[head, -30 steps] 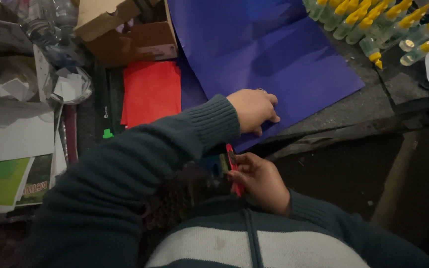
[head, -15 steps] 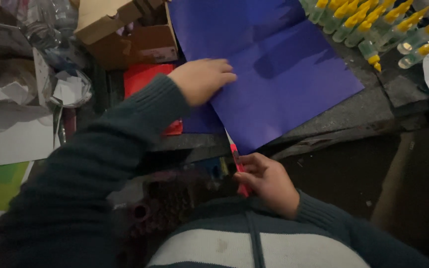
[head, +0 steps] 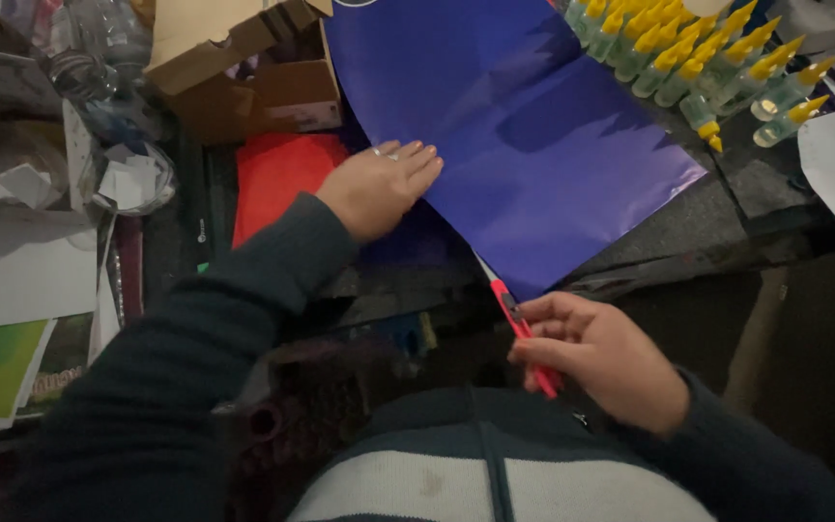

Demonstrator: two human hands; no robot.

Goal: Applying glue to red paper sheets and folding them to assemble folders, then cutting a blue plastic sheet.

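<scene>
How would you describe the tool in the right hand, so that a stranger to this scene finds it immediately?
Start at the large blue sheet across the table's middle. At its near corner, the right hand grips a slim red cutter, tip at the sheet's edge. The other red thing, the paper by the left hand, lies flat.

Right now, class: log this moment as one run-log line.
left hand: flat on blue paper sheet | right hand: grips red-handled craft knife, blade at the sheet's near edge
</scene>
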